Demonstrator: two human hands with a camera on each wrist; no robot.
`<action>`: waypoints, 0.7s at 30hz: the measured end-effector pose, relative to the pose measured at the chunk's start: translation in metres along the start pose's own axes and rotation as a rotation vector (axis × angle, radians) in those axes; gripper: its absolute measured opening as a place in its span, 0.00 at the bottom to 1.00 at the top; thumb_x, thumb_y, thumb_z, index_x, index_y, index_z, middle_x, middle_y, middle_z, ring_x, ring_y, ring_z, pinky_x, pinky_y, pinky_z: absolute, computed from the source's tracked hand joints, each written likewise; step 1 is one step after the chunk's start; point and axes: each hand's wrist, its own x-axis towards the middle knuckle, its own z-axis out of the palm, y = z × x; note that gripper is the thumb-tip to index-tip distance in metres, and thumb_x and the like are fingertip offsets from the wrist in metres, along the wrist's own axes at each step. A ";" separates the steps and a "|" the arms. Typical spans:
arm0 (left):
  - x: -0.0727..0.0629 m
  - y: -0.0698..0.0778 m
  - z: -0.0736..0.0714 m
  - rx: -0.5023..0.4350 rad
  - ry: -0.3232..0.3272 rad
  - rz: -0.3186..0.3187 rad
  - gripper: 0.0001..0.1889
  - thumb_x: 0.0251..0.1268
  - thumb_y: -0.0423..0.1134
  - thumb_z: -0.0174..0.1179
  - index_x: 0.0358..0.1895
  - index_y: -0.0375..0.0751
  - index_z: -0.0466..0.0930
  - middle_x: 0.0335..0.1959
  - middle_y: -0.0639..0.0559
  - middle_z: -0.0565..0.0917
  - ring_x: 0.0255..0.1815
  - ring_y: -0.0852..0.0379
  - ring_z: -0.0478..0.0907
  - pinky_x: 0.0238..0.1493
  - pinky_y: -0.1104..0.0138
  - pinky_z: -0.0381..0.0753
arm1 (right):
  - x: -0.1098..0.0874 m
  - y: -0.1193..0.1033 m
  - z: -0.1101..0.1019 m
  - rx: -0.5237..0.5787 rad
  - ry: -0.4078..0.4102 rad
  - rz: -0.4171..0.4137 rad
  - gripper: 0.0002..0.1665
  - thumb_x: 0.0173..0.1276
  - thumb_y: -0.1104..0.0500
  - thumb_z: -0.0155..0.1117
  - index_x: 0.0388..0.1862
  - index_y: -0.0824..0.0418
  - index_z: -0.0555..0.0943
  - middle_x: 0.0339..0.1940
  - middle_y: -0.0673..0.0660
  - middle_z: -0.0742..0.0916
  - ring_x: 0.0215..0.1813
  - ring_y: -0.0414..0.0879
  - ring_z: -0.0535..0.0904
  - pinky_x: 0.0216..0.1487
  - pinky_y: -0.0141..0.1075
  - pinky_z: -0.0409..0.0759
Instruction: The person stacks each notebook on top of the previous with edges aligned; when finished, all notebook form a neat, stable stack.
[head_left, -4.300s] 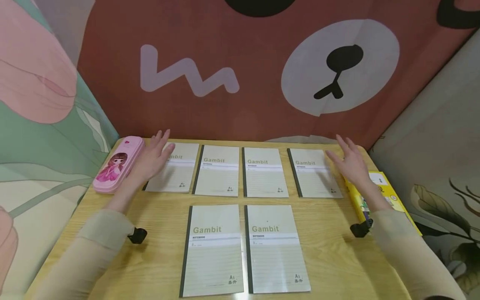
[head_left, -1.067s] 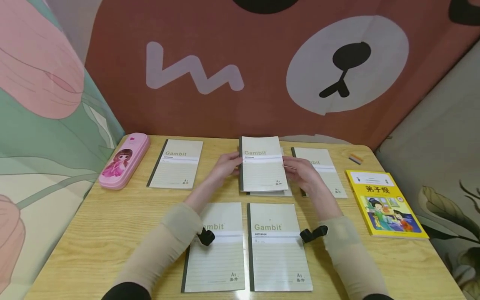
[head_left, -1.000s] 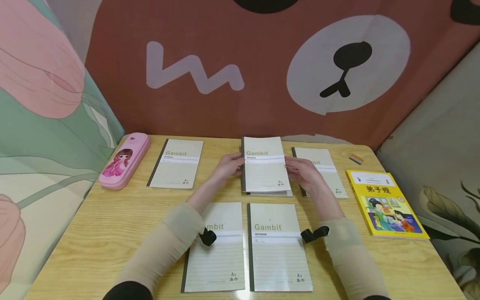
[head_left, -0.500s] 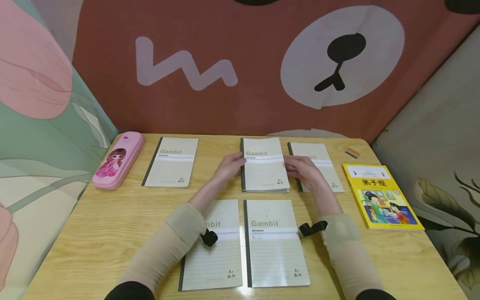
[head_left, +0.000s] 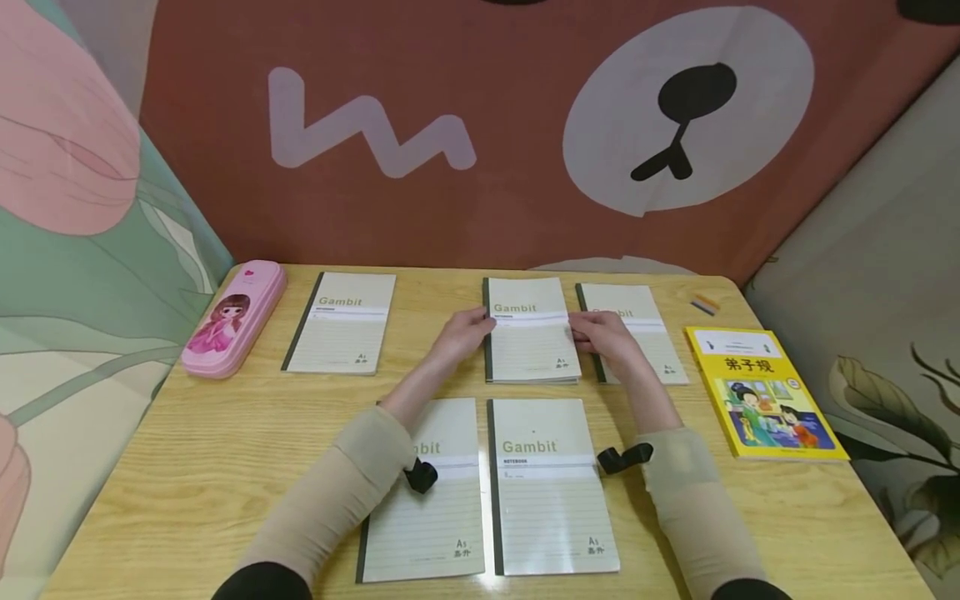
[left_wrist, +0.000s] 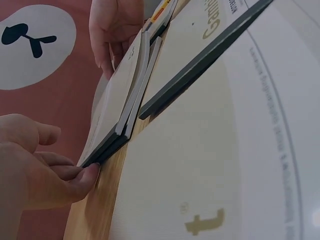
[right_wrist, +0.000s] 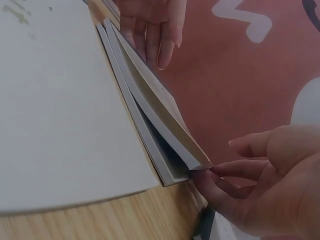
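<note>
Two white "Gambit" notebooks with dark spines lie stacked at the back middle of the table in the head view. My left hand [head_left: 461, 338] holds the upper notebook [head_left: 528, 343] at its spine edge, thumb and fingers at the two spines in the left wrist view. On the opposite side, my right hand [head_left: 609, 338] pinches the upper notebook's page edge. A narrow wedge-shaped gap separates it from the lower notebook [right_wrist: 156, 157] in the right wrist view. The lower notebook is mostly hidden from above. Right behind my right hand lies another notebook [head_left: 658, 350], partly covered by it.
One notebook [head_left: 341, 333] lies at the back left, beside a pink pencil case [head_left: 234, 321]. Two more notebooks, including one at front right [head_left: 553, 517], lie under my forearms' reach. A yellow book [head_left: 765, 396] and a small striped item [head_left: 705, 305] are at the right.
My hands, spread apart at first, have come together at the middle. The second back-row notebook has moved right onto its neighbour, then been lowered and lined up with it.
</note>
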 end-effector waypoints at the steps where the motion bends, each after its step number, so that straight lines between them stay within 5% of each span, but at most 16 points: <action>1: 0.000 0.000 0.000 0.005 0.001 0.003 0.28 0.83 0.44 0.48 0.79 0.40 0.63 0.79 0.45 0.68 0.85 0.48 0.56 0.85 0.52 0.55 | -0.001 -0.001 0.000 -0.016 0.007 0.000 0.32 0.84 0.52 0.49 0.78 0.70 0.65 0.75 0.70 0.75 0.68 0.50 0.79 0.61 0.31 0.84; 11: -0.002 0.002 0.002 0.058 0.010 0.011 0.29 0.82 0.45 0.49 0.80 0.39 0.61 0.81 0.44 0.65 0.85 0.47 0.55 0.85 0.53 0.56 | -0.010 -0.009 0.005 -0.084 0.042 -0.050 0.32 0.83 0.54 0.50 0.76 0.74 0.66 0.75 0.72 0.73 0.72 0.61 0.74 0.70 0.51 0.79; 21: -0.005 0.007 0.006 0.165 0.004 -0.010 0.29 0.82 0.46 0.48 0.80 0.40 0.61 0.82 0.46 0.64 0.84 0.49 0.58 0.82 0.53 0.63 | -0.011 -0.010 0.005 -0.088 0.046 -0.030 0.31 0.82 0.55 0.51 0.75 0.74 0.66 0.74 0.72 0.74 0.71 0.62 0.75 0.70 0.51 0.79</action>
